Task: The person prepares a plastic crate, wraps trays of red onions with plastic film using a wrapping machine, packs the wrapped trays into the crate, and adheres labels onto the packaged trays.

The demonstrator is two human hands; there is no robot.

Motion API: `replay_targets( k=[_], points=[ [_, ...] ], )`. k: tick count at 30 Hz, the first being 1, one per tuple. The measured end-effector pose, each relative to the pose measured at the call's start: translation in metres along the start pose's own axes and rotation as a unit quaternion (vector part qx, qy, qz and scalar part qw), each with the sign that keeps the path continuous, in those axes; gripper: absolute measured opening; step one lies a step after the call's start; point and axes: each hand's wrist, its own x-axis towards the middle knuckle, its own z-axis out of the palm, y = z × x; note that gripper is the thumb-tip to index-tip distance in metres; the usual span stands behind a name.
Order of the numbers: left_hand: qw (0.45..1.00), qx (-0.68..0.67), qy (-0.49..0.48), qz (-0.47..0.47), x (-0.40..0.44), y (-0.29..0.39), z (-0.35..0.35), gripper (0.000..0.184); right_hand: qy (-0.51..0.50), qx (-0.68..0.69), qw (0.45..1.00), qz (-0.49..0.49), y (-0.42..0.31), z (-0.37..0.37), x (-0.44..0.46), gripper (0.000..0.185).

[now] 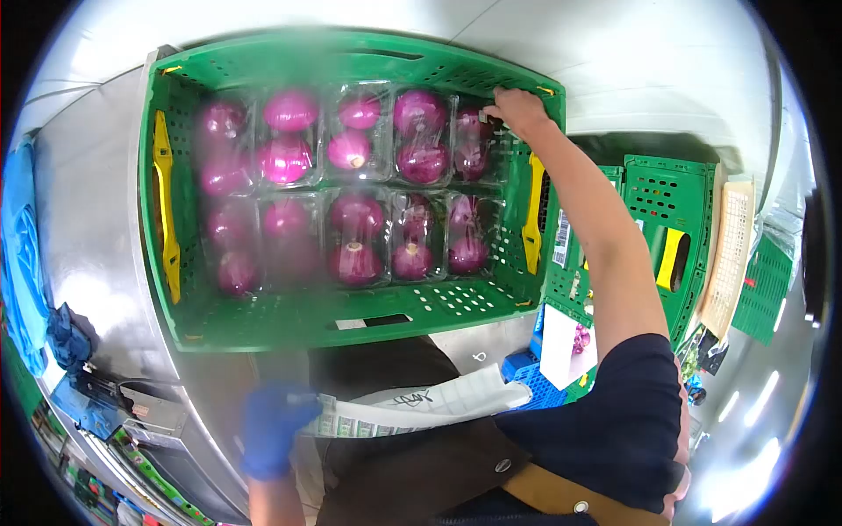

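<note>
A green crate (289, 333) holds two rows of clear plastic packs with purple-red onions (353, 263). At the crate's upper right corner, my bare right hand (517, 110) reaches in with bent fingers beside the last onion pack (474, 153) of the back row. A small pale piece shows at its fingertips, too small to identify. Below the crate, my blue-gloved left hand (279, 430) is blurred and closed on the end of a label strip (377, 423), which curves away to the right in front of the apron.
A steel surface (96, 202) lies left of the crate, with blue plastic (26, 263) at its edge. More green crates (671, 197) stand on the right, near a blue crate (544, 386) and a white sheet with an onion picture (566, 346). A printer-like machine (162, 421) is lower left.
</note>
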Motion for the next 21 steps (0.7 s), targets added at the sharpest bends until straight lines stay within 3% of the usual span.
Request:
replay_targets(
  k=[3,7,8,11,15,17,20,21],
  points=[
    [1.0,-0.003,0.003,-0.011,0.002,-0.002,-0.003,0.021,0.029,0.056,0.998,0.007,-0.024,-0.029,-0.022,0.041],
    [0.999,0.028,0.01,-0.02,0.004,-0.002,-0.002,0.02,-0.047,0.338,0.922,-0.182,-0.067,-0.05,-0.014,0.028],
    [0.999,0.035,0.012,-0.025,0.005,-0.002,-0.002,0.02,-0.054,0.321,0.924,-0.2,-0.074,-0.045,-0.002,0.02],
    [1.0,-0.009,0.008,-0.025,0.002,0.0,-0.001,0.021,-0.04,0.176,0.976,-0.124,-0.09,-0.041,0.008,0.018],
    [0.998,-0.021,0.027,-0.049,-0.004,-0.003,-0.008,0.024,0.132,0.094,0.978,-0.129,-0.106,-0.05,-0.006,0.028],
    [0.997,-0.027,0.031,-0.066,-0.004,0.002,-0.007,0.025,0.1,0.189,0.947,-0.238,-0.121,-0.062,0.001,0.03],
    [0.994,-0.093,0.021,-0.049,-0.002,-0.008,-0.006,0.03,0.061,0.194,0.92,-0.335,-0.165,-0.08,0.02,0.039],
    [0.993,-0.102,0.021,-0.046,-0.002,-0.013,-0.007,0.031,0.063,0.151,0.932,-0.323,-0.177,-0.077,0.03,0.039]
  ],
)
